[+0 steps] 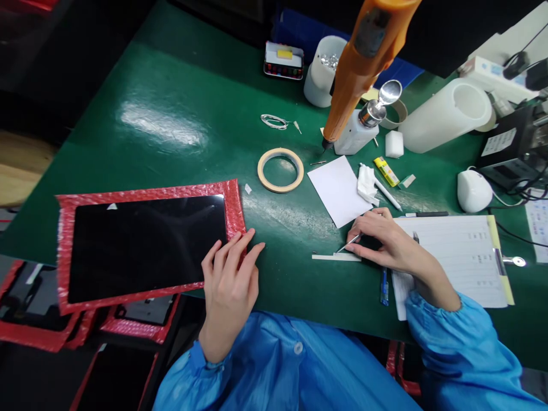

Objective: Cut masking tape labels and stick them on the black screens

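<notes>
My left hand (231, 279) lies with its fingers spread on the right edge of a red bubble-wrap sleeve (64, 251), beside the dark flat panel (145, 245) that rests on it. A small white piece sits at the panel's top edge. My right hand (385, 240) pinches thin metal tweezers (349, 244), their tip at a narrow white strip (336, 257) lying on the green table. Just above that hand are a white paper square (336, 191) and a crumpled white tissue (367, 184).
An orange electric screwdriver (357, 63) hangs over the table near a white dispenser bottle (356, 132). A tape roll (280, 187) lies mid-table. A lined clipboard (458, 257), blue pen (384, 286) and white mouse (474, 191) are at right. Wrapped panels (38, 297) lie below the table's left edge.
</notes>
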Demonstrator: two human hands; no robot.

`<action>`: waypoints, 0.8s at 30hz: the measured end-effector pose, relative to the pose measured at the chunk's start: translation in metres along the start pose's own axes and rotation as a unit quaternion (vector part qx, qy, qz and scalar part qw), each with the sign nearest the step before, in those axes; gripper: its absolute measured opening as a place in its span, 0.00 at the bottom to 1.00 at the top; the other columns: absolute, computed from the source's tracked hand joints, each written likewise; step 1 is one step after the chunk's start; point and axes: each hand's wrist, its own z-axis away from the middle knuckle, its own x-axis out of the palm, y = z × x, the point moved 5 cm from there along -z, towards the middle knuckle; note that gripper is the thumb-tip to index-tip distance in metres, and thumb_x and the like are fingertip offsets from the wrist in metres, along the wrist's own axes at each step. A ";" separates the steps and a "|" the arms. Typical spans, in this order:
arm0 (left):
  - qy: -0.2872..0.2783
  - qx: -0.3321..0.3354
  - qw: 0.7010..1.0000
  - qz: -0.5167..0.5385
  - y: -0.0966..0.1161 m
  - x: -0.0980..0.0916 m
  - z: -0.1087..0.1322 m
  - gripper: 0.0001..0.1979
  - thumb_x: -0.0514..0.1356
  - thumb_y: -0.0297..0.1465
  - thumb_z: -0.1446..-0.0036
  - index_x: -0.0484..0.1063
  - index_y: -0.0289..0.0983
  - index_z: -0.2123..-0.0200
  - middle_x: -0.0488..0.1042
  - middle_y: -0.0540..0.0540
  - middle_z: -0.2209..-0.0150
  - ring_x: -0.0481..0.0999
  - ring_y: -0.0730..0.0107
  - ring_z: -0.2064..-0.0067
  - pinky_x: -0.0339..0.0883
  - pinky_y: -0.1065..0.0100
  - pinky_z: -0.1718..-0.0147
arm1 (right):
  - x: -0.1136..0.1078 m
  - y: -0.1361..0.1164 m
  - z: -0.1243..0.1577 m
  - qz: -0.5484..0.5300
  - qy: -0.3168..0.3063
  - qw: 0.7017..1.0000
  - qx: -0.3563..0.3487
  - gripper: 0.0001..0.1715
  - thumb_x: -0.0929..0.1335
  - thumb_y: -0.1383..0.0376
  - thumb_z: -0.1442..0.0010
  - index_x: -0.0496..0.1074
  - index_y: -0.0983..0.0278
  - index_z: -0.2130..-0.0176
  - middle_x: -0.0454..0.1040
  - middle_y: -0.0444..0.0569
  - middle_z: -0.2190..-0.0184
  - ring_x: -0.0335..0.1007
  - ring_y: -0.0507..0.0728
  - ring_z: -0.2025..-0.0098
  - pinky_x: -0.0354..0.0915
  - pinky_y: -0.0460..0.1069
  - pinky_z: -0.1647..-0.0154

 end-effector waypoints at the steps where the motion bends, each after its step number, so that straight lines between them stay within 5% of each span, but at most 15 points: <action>1: -0.001 -0.002 1.000 0.000 0.000 0.000 0.000 0.19 0.59 0.16 0.25 0.80 0.40 0.41 0.87 0.35 0.36 0.87 0.52 0.40 0.68 0.45 0.28 | 0.000 0.001 0.000 -0.007 0.001 1.000 -0.001 0.17 0.70 0.50 0.16 0.78 0.56 0.56 0.84 0.45 0.62 0.77 0.60 0.59 0.57 0.60 0.46; 15: -0.006 -0.013 1.000 0.006 0.000 0.001 0.001 0.22 0.60 0.15 0.26 0.78 0.41 0.38 0.85 0.35 0.34 0.86 0.52 0.36 0.69 0.46 0.28 | -0.005 0.010 0.005 -0.084 0.024 0.996 0.030 0.20 0.73 0.46 0.19 0.80 0.57 0.59 0.85 0.47 0.62 0.79 0.61 0.59 0.63 0.61 0.46; 20: 0.063 -0.063 0.996 0.013 -0.005 -0.005 0.004 0.21 0.68 0.22 0.26 0.77 0.38 0.33 0.79 0.26 0.30 0.81 0.40 0.29 0.73 0.44 0.30 | -0.018 -0.002 0.004 -0.071 0.111 0.991 0.036 0.23 0.73 0.43 0.19 0.81 0.56 0.59 0.85 0.47 0.65 0.79 0.61 0.63 0.66 0.62 0.48; 24: 0.064 -0.125 0.990 -0.027 -0.022 -0.010 0.009 0.28 0.67 0.29 0.23 0.71 0.37 0.24 0.73 0.22 0.23 0.71 0.31 0.20 0.60 0.31 0.22 | -0.020 -0.018 0.000 -0.045 0.139 0.986 0.086 0.26 0.72 0.39 0.21 0.83 0.56 0.60 0.86 0.49 0.65 0.80 0.62 0.64 0.70 0.63 0.49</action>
